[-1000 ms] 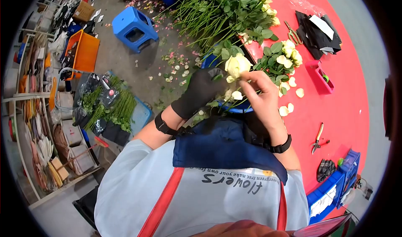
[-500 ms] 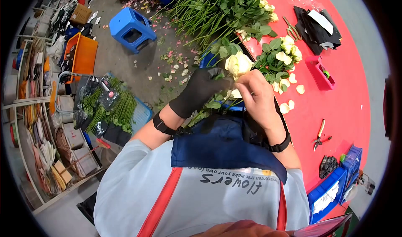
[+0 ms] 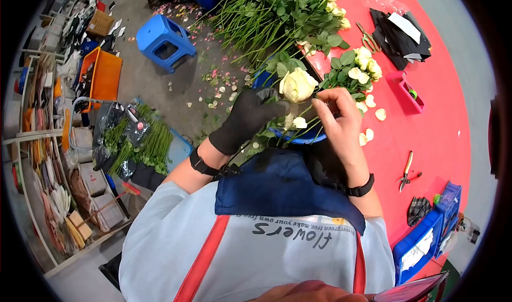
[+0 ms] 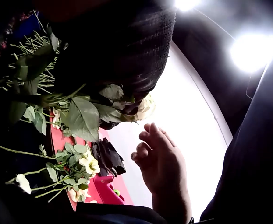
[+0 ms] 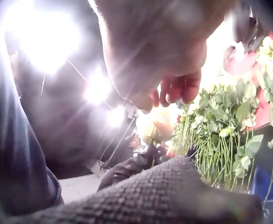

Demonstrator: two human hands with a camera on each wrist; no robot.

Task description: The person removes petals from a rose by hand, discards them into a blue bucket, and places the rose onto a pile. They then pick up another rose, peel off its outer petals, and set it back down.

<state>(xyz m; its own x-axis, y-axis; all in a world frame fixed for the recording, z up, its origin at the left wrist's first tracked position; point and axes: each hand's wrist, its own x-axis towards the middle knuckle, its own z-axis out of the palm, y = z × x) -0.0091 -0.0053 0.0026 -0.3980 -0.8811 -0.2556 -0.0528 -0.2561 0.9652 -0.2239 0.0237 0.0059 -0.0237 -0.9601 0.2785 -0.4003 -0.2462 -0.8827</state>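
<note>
Apparently mid-grooming, grasping cream rose (image 3: pixel 298 84) in left hand (image 3: pixel 242 118), with right hand (image 3: pixel 341 116) released, loose petals (image 3: pixel 380 114) centre-right, piled roses (image 3: pixel 282 13) pending upper centre.

Blue stool (image 3: pixel 158 34) on floor (image 3: pixel 152 107); orange crate (image 3: pixel 108 75) near shelves (image 3: pixel 33 136); pink tape dispenser (image 3: pixel 399 95).
</note>
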